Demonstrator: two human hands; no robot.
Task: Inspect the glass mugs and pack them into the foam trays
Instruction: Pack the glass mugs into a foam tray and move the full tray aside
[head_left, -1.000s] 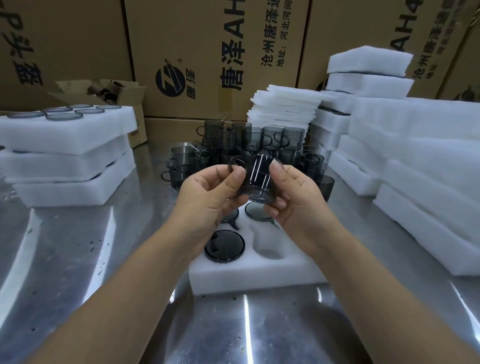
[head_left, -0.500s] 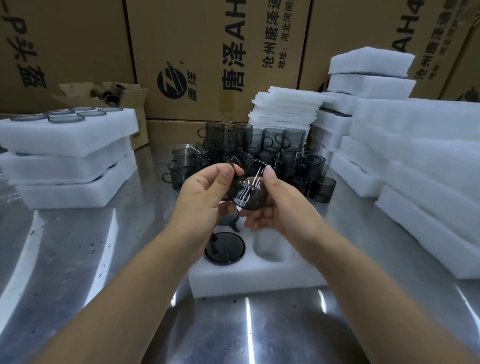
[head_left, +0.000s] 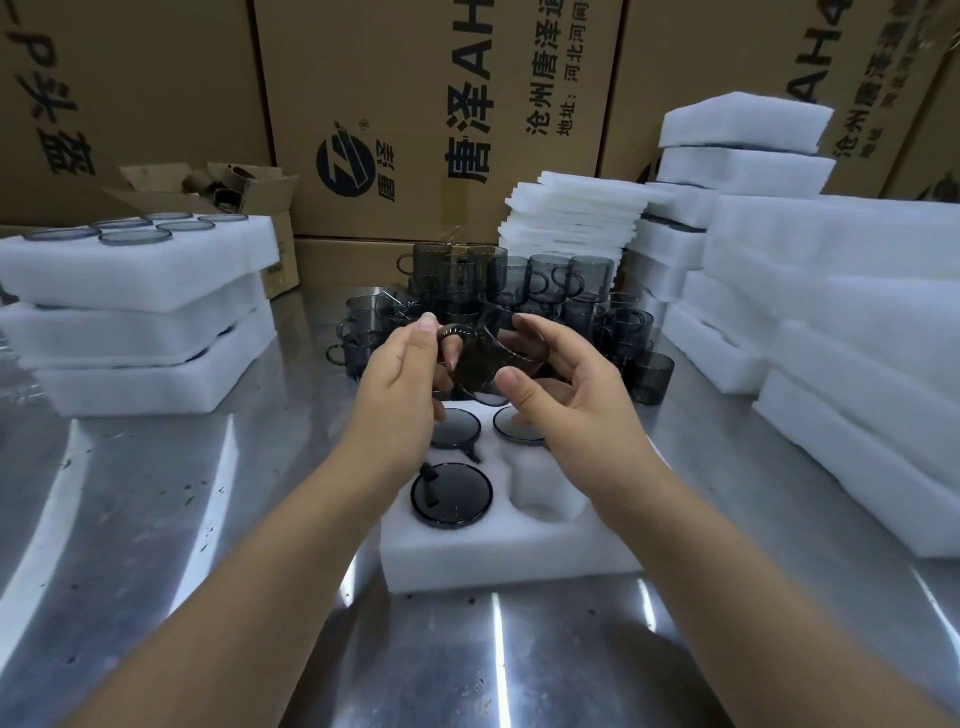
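Since the earlier frame the glass mug (head_left: 480, 364) is rolling further onto its side, its ribbed handle now swinging up to the left. The left hand (head_left: 400, 384) is pinching that handle. The right hand (head_left: 566, 384) is curling round the smoky body, thumb at the base and fingers at the rim. Both are holding it above the foam tray (head_left: 519, 561), whose near-right pocket (head_left: 545, 488) is lying empty beside three packed mugs (head_left: 451, 493).

Turning the mug slowly against the light, gripping by fingertips only, is probably showing chips best. The slick glass is asking for a firm pinch.

Beyond, more mugs (head_left: 509, 280) are crowding the shiny steel table (head_left: 156, 519), with soft white foam stacks (head_left: 831, 312) on the right.
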